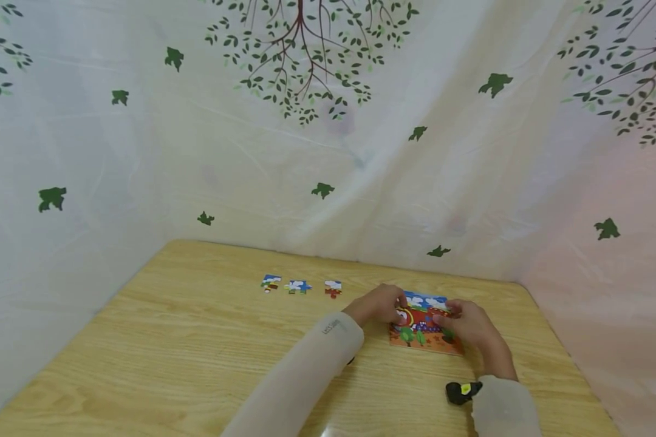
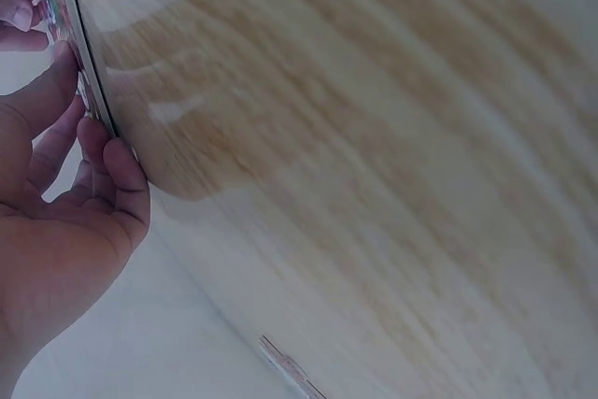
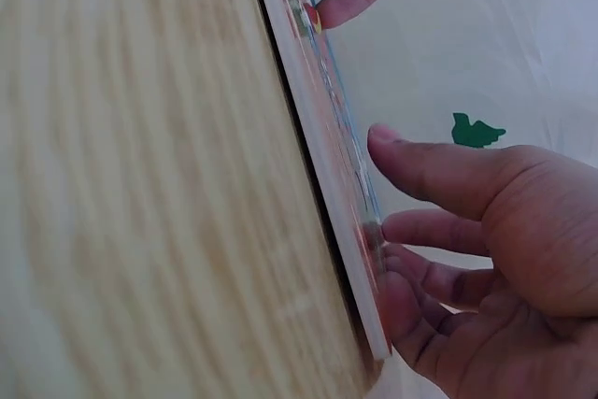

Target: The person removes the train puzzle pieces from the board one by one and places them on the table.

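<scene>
A bright jigsaw puzzle [image 1: 425, 341] in a shallow board lies on the table. It shows clouds, a red shape and green trees on orange ground. My left hand [image 1: 381, 302] holds its left side, thumb over the picture and fingers curled at the edge, as the left wrist view shows with the hand [image 2: 75, 203] close up. At the opposite side, my right hand [image 1: 472, 325] has its fingers bent against the edge. Seen from the right wrist, that hand [image 3: 505, 259] keeps its thumb raised over the puzzle face.
Three loose puzzle pieces lie left of the board near the table's back: a blue and white piece [image 1: 271, 280], another with blue tabs [image 1: 297, 286] and one with red [image 1: 333, 289]. A curtain [image 1: 251, 182] with printed leaves surrounds the wooden table [image 1: 186, 340].
</scene>
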`<action>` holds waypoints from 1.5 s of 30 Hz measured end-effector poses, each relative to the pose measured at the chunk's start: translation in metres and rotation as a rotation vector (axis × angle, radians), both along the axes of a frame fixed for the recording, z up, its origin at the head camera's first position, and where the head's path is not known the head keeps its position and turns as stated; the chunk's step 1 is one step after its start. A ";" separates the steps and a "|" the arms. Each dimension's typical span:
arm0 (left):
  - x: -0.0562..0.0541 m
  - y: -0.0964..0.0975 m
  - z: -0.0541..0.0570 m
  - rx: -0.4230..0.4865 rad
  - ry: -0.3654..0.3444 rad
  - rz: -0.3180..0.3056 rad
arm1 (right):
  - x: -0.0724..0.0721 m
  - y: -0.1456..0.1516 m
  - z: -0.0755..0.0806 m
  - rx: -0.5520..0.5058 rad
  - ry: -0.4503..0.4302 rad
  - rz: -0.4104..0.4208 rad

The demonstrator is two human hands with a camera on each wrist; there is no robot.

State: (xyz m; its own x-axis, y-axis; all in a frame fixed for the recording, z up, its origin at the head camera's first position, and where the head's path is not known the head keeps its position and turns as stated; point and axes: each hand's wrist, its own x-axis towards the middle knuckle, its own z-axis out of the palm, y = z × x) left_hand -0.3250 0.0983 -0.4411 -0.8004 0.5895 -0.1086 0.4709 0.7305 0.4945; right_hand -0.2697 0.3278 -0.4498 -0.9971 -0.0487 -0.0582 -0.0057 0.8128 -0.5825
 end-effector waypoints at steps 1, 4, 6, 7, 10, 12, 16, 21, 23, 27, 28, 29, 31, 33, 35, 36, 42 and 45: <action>0.000 0.000 0.000 0.000 -0.001 0.004 | -0.001 -0.001 -0.001 0.005 0.008 -0.006; 0.001 0.000 0.000 -0.001 -0.002 0.010 | -0.004 -0.002 -0.006 0.011 0.016 -0.032; 0.001 0.000 0.000 0.001 0.003 0.011 | -0.005 -0.004 -0.007 0.011 0.013 -0.049; 0.002 0.000 0.000 0.003 0.005 0.011 | -0.006 -0.004 -0.007 0.013 0.013 -0.054; 0.003 0.000 0.001 0.011 0.013 0.015 | -0.007 -0.006 -0.007 0.014 0.009 -0.064; 0.003 0.000 0.000 0.016 0.017 0.019 | -0.008 -0.007 -0.006 0.016 0.012 -0.061; 0.003 0.000 0.000 0.021 0.022 0.023 | -0.009 -0.008 -0.008 0.011 0.010 -0.059; 0.003 0.001 -0.001 0.025 0.031 0.016 | -0.012 -0.009 -0.012 0.019 0.001 -0.078; 0.002 0.002 -0.002 0.022 0.037 0.017 | -0.014 -0.009 -0.013 0.022 -0.011 -0.091; 0.002 0.002 -0.002 0.028 0.041 0.023 | -0.015 -0.010 -0.012 0.019 -0.034 -0.108; 0.002 0.002 -0.001 0.031 0.040 0.028 | -0.015 -0.011 -0.012 0.016 -0.037 -0.108; 0.002 0.002 -0.001 0.035 0.038 0.030 | -0.015 -0.011 -0.011 0.016 -0.037 -0.108; 0.002 0.001 0.000 0.043 0.036 0.034 | -0.014 -0.012 -0.011 0.015 -0.040 -0.107; 0.003 0.001 0.001 0.054 0.034 0.034 | -0.013 -0.013 -0.009 0.012 -0.044 -0.109; 0.002 -0.001 0.002 0.075 0.021 0.034 | -0.013 -0.014 -0.008 0.015 -0.047 -0.113; 0.003 -0.001 0.003 0.088 0.012 0.040 | -0.012 -0.014 -0.007 0.013 -0.050 -0.115; -0.001 -0.005 0.001 0.161 -0.040 0.070 | -0.011 -0.016 -0.005 0.001 -0.054 -0.128; -0.002 -0.006 -0.001 0.177 -0.045 0.070 | -0.011 -0.016 -0.004 -0.002 -0.052 -0.129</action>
State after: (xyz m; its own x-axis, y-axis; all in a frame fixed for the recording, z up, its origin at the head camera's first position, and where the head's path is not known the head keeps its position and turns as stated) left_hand -0.3275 0.0923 -0.4421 -0.8370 0.5454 -0.0453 0.3961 0.6608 0.6375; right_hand -0.2807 0.3116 -0.4537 -0.9908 0.0792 -0.1098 0.1287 0.8037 -0.5809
